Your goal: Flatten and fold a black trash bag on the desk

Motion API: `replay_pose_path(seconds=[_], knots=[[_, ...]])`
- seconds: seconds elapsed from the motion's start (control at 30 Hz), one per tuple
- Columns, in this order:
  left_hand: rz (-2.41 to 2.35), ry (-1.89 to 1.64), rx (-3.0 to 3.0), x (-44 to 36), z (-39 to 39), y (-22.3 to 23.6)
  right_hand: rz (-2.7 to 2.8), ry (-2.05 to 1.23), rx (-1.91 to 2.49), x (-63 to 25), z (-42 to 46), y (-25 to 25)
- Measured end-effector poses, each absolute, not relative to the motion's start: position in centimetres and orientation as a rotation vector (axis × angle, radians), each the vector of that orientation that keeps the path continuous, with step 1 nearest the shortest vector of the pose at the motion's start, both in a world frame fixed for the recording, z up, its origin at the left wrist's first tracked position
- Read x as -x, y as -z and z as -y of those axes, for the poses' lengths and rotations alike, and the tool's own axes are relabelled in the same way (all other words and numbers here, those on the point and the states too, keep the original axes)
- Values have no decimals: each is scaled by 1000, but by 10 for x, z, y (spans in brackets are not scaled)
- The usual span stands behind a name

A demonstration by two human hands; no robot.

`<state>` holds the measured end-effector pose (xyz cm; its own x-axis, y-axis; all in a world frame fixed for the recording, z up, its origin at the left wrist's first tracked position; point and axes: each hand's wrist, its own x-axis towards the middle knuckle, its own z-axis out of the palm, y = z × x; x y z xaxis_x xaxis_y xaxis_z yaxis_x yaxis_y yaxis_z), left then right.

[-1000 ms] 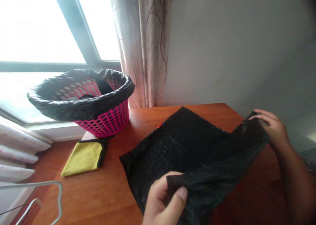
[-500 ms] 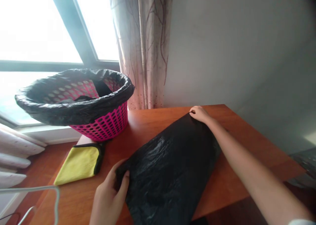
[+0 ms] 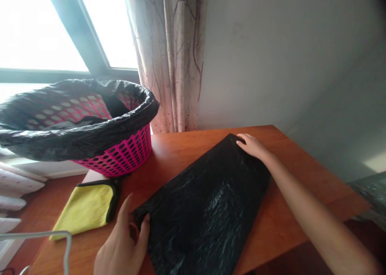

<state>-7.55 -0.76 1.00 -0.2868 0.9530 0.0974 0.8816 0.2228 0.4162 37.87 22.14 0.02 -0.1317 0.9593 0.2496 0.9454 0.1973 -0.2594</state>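
A black plastic bag [image 3: 208, 202] lies spread over the wooden table, its surface shiny and lightly wrinkled. At its near left corner is my left hand [image 3: 120, 243], with the thumb on the bag's edge, one finger raised and the other fingers curled, partly hidden, around the corner. My right hand [image 3: 251, 146] rests on the far corner, thumb and fingers slightly apart on the plastic. Left of the bag stands a pink basket [image 3: 129, 154] with holes, its rim wrapped in a black plastic liner [image 3: 72, 140].
A folded yellow cloth [image 3: 84, 208] with dark edging lies on the wooden table [image 3: 181, 150] in front of the basket. A pale cable or tube [image 3: 68, 247] crosses the lower left. Behind are a window, a patterned curtain [image 3: 181, 58] and a grey wall [image 3: 286, 58].
The right fingers have loosened from a pinch at the far corner, and the bag lies flatter there. A finger of my left hand has lifted. The view has shifted slightly right.
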Motion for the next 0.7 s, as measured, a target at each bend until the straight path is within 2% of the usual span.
replay_pose_path(seconds=[0.1,0.2,0.3,0.43,0.7], knots=[[-2415,-808,-1974,63,12,-27,2208,18,1721,-369,-199,-2],[-2081,-963,-2384,42,11,-40,2303,148,1691,-354,-185,-1],[-1669,-723,-2789,18,2,-41,2365,177,1716,-346,-186,6],[-1533,-435,-2957,8,-10,-22,2400,152,1781,-345,-196,24],[-1539,-396,-2926,39,-9,16,2442,7,1839,-345,-201,51]])
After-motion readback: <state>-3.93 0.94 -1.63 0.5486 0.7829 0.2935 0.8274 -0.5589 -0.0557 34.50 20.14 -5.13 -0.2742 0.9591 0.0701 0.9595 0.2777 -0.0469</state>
